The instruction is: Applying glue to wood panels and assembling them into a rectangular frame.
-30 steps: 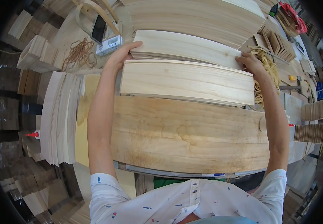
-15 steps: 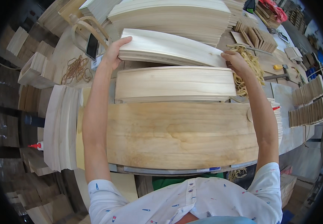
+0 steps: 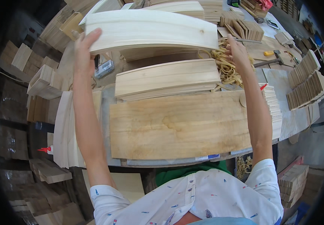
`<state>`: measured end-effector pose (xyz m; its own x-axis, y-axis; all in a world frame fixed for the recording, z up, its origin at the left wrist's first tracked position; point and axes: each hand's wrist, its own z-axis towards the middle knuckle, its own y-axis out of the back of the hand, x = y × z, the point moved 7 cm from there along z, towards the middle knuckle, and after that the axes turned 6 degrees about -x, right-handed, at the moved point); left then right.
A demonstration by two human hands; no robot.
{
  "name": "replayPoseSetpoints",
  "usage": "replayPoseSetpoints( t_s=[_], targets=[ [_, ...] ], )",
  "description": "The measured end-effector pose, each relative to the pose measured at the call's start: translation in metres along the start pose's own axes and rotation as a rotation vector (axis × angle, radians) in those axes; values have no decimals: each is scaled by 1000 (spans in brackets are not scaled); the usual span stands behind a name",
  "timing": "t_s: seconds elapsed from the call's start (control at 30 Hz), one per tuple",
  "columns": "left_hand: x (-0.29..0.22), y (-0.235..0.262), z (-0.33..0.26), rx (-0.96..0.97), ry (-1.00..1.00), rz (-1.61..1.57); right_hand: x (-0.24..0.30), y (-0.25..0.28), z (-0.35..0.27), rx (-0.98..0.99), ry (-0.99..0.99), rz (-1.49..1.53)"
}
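Observation:
A pale curved-edge wooden board (image 3: 152,32), slightly blurred, lies across the far side of the bench. My left hand (image 3: 85,45) is at its left end, fingers spread, with the thumb in front of the board's corner; whether it still touches cannot be told. My right hand (image 3: 237,52) is just off the board's right end, fingers apart and holding nothing. Nearer to me is a short stack of similar pale boards (image 3: 165,77). In front of that lies a wide, stained wooden board (image 3: 180,125).
Yellowish bands (image 3: 231,69) lie in a heap beside my right hand. A hammer (image 3: 278,59) and small wooden panels (image 3: 248,30) are farther right. On the left, a small grey-blue device (image 3: 105,68) sits near my forearm, and long boards (image 3: 62,131) stand at the bench edge.
The pale board has moved up and left, away from the short stack. My right hand has let go of its right end. My left hand's fingers have spread from their grip.

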<state>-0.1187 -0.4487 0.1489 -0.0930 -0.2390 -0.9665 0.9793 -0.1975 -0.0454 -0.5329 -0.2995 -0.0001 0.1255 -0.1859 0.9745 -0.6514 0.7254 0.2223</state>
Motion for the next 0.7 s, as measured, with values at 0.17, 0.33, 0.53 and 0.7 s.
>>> replayPoseSetpoints(
  t_s=[0.17, 0.33, 0.53, 0.7],
  targets=[
    [-93, -13, -110, -105, -607, 311, 2, 3, -58, 458, -177, 581],
    [-93, -27, -226, 662, -910, 814, 3, 20, -85, 750, -84, 909],
    [-63, -8, -289, 708, -1413, 959, -35, 49, -117, 457, -115, 862],
    [-17, 44, -276, 292, -1018, 870, -65, 39, -150, 564, -199, 706]
  ],
)
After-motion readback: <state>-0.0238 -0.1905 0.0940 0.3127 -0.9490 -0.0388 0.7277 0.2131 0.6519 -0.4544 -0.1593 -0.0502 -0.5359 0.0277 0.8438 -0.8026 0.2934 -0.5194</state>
